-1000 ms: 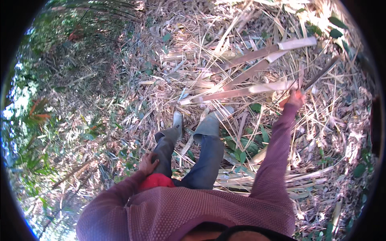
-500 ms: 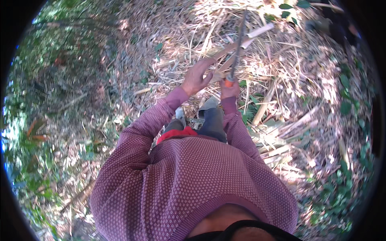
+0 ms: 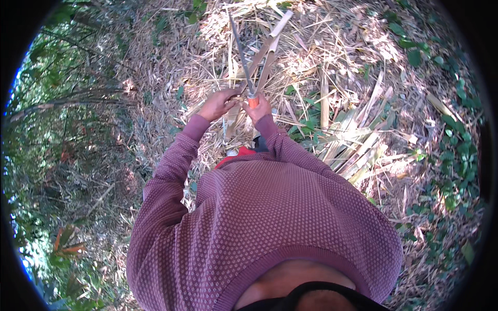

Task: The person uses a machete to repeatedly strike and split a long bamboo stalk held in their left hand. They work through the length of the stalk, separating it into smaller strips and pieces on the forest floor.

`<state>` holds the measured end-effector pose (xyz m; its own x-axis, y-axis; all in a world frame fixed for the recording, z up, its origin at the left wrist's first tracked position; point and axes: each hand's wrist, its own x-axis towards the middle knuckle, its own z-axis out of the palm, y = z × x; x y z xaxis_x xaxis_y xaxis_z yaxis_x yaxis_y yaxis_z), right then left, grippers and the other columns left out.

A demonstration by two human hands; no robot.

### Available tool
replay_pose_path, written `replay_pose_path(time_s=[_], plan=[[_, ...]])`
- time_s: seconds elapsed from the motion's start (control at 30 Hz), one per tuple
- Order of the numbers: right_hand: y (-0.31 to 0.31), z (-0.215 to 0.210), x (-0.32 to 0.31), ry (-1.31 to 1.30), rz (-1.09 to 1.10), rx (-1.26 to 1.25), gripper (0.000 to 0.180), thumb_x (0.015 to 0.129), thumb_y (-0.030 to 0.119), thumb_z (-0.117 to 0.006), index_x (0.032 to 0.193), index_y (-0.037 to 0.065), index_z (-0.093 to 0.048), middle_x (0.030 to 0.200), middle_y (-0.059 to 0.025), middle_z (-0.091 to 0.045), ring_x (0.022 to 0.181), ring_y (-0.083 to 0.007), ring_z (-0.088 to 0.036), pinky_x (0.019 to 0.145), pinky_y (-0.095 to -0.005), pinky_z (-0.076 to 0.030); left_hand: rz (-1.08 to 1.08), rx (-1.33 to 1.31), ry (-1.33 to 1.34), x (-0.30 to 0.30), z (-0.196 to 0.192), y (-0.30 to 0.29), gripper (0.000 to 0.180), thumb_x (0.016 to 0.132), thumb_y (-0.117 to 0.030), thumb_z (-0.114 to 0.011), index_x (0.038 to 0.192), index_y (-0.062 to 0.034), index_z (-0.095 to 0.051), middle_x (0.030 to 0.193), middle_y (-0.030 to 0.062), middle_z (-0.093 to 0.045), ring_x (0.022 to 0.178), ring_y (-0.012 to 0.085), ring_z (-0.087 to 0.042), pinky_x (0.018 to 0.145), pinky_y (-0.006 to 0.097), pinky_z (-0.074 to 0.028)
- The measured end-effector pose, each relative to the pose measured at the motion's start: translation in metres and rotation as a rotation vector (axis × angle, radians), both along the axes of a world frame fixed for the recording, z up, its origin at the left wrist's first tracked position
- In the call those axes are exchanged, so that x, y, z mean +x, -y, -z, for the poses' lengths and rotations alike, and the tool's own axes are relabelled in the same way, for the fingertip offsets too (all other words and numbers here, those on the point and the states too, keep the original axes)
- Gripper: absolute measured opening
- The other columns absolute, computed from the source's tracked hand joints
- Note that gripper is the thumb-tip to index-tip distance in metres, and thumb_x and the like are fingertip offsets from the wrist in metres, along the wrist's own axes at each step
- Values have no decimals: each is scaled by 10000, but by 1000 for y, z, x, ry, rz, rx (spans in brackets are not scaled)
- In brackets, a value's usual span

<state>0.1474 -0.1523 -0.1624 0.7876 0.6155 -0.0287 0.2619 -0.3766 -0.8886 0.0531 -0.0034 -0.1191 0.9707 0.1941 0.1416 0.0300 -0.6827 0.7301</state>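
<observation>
- Directly ahead of the person's chest, both hands meet over a split bamboo cane (image 3: 267,52) that slants up and away across the litter
- Left hand (image 3: 218,103): curled around the near end of the cane, fingers wrapped over it, knuckles uppermost
- Right hand (image 3: 258,110): fist closed on the orange handle (image 3: 253,101) of a long knife (image 3: 241,52), just right of the cane's near end and almost touching the left hand
- Knife blade: dark and narrow, rising from the handle and running alongside the cane, then crossing to its left; whether the edge bites into the cane cannot be told
- Cane: pale, cut end pointing away from the person, near end hidden under the two hands
- Right of the cane lies a heap of pale split bamboo strips (image 3: 358,142) fanned out on the ground
- Ground around the cane: dry straw-coloured leaf litter (image 3: 332,46), sunlit, with green creeper leaves (image 3: 456,150) further right
- Left of the cane, well apart, shaded green undergrowth (image 3: 57,155)
- Below the hands, both arms are covered by a purple knitted jumper (image 3: 259,223); a red patch of cloth (image 3: 236,154) shows beneath the cane's near end
</observation>
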Motion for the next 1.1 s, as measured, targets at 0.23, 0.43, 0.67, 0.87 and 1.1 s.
replay_pose_path(time_s=[0.23,0.43,0.67,0.87,1.1], plan=[[46,16,-4,64,-50,-264,463,657,384,-672,934,38,-538,807,-191,-598,788,-366,-582,705,-414,-456,-352,201,92,-40,15,-11,194,822,-164,-539,958,-34,-585,896,124,-602,732,240,-607,651,331,-508],[93,57,-7,-467,-25,-262,368,677,244,-687,934,15,-557,739,-113,-618,628,-231,-621,585,-326,-500,-820,227,163,-93,-35,-42,189,855,-214,-528,902,-45,-597,832,86,-604,668,168,-581,556,296,-504],[104,39,6,-668,245,-20,173,713,125,-680,750,18,-549,631,-71,-589,469,-139,-560,402,-264,-450,-371,-669,813,-128,-181,-49,269,850,-293,-539,964,-51,-508,908,132,-604,832,221,-595,743,350,-496],[123,44,23,-822,382,58,195,704,115,-694,774,10,-545,647,-69,-574,529,-156,-574,439,-275,-467,-532,-561,660,-88,-148,-63,372,888,-328,-477,1061,1,-488,900,159,-591,827,230,-598,751,338,-495],[177,67,29,-912,525,218,183,752,154,-650,771,3,-549,644,-79,-567,525,-175,-563,476,-289,-477,-301,-427,885,-42,-214,-24,378,895,-322,-468,1059,17,-496,726,109,-568,667,177,-581,606,296,-495]])
